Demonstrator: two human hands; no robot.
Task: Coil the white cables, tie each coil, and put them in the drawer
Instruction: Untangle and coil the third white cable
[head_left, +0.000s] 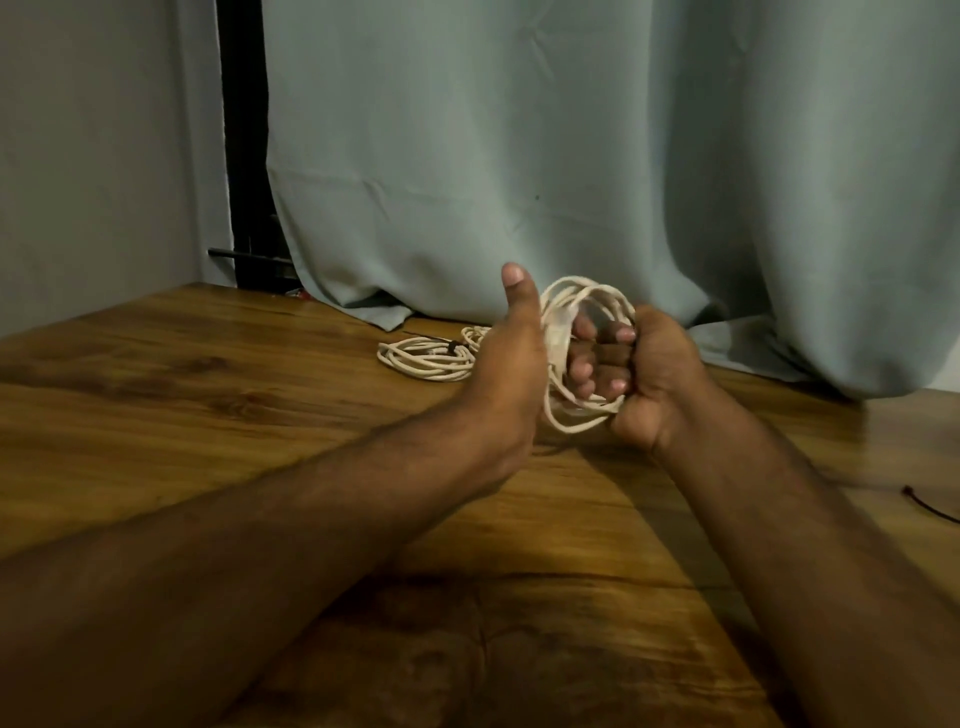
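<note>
Gathering loops now: both hands are up over the table (156, 374) with a white cable coil (582, 306) stretched between them. The left hand (511, 358) sits inside the loops, palm turned inward, thumb pointing straight up and fingers (584, 371) spread through the centre of the coil, acting as a former rather than pinching anything. The right hand (657, 374) is closed into a fist on the far side of the bundle, strands running out from under its knuckles at top and bottom. The coil is held just clear of the wood, in front of the grey-green curtain (571, 156).

Behind the left hand, a second white coil (431, 358) lies flat on the table, with a small dark band across it that looks like a tie, so I'd judge that one finished and waiting.

So the step in hand is the coiling of this cable, near its end by the look of the stacked loops; no loose tail is visible, though the hands may hide it. A thin dark cord (930, 506) lies at the right edge of the table, well apart from the hands, possibly the next tie.

Next move, I'd say: keep the loops pinched in one hand so they don't spring open, free the other, fetch that cord, and cinch it round the bundle. No drawer is in view yet.
</note>
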